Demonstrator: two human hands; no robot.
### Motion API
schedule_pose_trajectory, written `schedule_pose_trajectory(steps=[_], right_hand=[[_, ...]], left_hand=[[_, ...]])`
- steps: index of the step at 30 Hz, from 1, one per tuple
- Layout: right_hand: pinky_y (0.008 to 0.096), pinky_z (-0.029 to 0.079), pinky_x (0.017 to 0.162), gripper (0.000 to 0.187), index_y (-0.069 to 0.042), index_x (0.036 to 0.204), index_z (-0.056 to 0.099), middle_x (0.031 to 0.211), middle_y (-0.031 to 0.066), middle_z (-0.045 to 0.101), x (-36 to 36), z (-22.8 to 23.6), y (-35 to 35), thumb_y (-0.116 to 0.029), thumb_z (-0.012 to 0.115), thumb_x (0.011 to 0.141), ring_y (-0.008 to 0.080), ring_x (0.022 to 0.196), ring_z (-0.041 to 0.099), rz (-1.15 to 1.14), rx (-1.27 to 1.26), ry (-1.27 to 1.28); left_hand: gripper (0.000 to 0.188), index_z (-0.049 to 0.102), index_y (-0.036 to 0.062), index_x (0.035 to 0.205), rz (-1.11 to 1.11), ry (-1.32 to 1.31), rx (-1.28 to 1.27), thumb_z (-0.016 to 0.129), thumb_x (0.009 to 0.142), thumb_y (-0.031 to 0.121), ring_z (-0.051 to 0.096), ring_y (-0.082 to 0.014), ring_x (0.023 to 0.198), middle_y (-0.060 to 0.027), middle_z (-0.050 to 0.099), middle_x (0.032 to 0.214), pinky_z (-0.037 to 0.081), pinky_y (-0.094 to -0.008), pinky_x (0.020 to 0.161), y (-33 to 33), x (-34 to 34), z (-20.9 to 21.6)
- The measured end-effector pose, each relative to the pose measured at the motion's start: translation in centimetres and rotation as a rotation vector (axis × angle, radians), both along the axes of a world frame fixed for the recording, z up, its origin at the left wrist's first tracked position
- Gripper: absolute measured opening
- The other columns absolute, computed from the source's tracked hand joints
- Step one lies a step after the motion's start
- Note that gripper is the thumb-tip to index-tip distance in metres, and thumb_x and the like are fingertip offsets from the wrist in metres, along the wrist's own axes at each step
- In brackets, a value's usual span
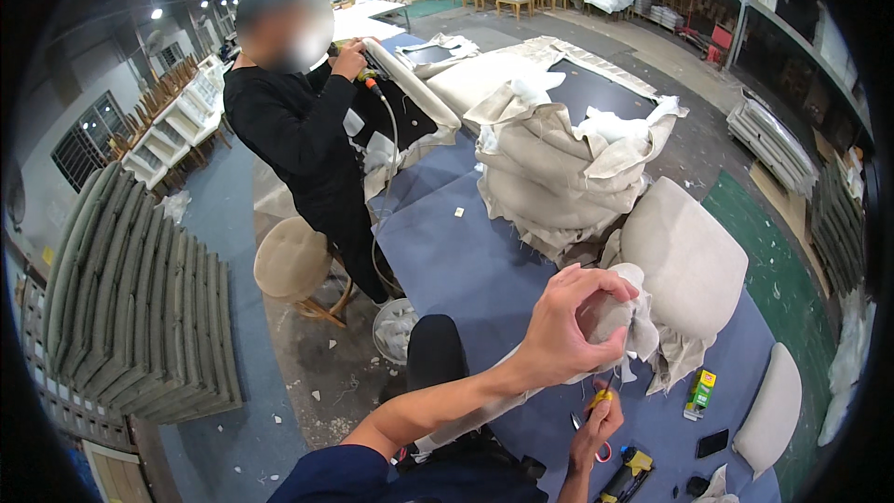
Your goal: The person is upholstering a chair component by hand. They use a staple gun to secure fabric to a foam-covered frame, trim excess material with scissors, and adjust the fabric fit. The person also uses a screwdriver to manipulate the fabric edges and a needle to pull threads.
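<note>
My left hand (579, 324) curls its thumb and fingers around the padded edge of a beige upholstered piece (610, 317). Loose cloth and white wadding hang from that edge, and a long strip of the piece runs down under my forearm towards my lap. Just below, my right hand (598, 424) grips a small yellow-handled tool (602, 398); its thin tip points up towards the cloth, and its exact kind is unclear. Close to the right hand lie red-handled scissors (603, 453), partly hidden, and a yellow and black tool (626, 475).
A heap of beige covers (559, 168) and a cushion (684, 256) occupy the blue table (438, 242). A small box (700, 394), phone (712, 444) and curved pad (769, 410) lie right. A co-worker (298, 130) holds a hosed tool; grey panels (140, 307) stand left.
</note>
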State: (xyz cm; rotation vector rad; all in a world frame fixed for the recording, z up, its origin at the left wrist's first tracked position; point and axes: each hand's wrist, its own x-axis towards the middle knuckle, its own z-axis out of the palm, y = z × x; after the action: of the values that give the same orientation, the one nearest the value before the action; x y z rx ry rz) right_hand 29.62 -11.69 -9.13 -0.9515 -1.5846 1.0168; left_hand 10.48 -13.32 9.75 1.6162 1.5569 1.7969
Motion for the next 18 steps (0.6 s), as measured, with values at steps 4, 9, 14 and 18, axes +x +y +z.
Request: schedule_pose_trajectory(steps=[4,9,14,18], right_hand=[[0.0284,0.034,0.042,0.077,-0.003,0.072,0.061,0.051,0.0014,0.045,-0.1,-0.1,-1.1,-0.062,0.024,0.106,0.0134,0.042,0.041,0.714,-0.775,0.436],[0.0284,0.028,0.037,0.076,-0.007,0.077,0.057,0.048,0.0007,0.039,0.4,-0.4,0.3,-0.071,0.023,0.102,0.0127,0.036,0.033,0.861,-0.961,1.072],[0.0269,0.026,0.04,0.057,-0.012,0.092,0.061,0.056,-0.0022,0.04,6.3,-14.4,5.0,-0.062,0.036,0.104,0.0096,0.043,0.036,-0.23,-0.848,0.271],[0.0259,0.03,0.047,0.04,-0.008,0.088,0.061,0.06,-0.0033,0.042,15.7,-33.6,5.8,-0.044,0.051,0.104,0.0075,0.051,0.041,-0.287,-0.502,0.135]], left_hand=[[0.05,0.059,0.0016,0.124,-0.007,-0.241,0.001,0.071,0.076,-0.001,0.059,-0.0136,0.111,-0.0065,0.066,0.116,0.045,-0.0284,0.1,-0.1,0.4,0.2],[0.05,0.057,0.0012,0.128,-0.041,-0.441,0.057,0.067,0.08,-0.004,0.058,-0.0107,0.114,-0.0052,0.064,0.114,0.043,-0.0264,0.104,-0.5,-1.5,-0.8],[0.035,0.062,-0.0006,0.114,0.028,-0.375,0.053,0.067,0.08,-0.006,0.059,-0.0118,0.113,-0.0068,0.064,0.115,0.043,-0.0273,0.105,0.6,-3.9,-1.5],[0.03,0.064,-0.0004,0.109,-0.031,-0.456,0.126,0.067,0.08,-0.005,0.06,-0.0151,0.113,-0.0088,0.065,0.114,0.044,-0.0293,0.105,2.1,-4.1,-1.7]])
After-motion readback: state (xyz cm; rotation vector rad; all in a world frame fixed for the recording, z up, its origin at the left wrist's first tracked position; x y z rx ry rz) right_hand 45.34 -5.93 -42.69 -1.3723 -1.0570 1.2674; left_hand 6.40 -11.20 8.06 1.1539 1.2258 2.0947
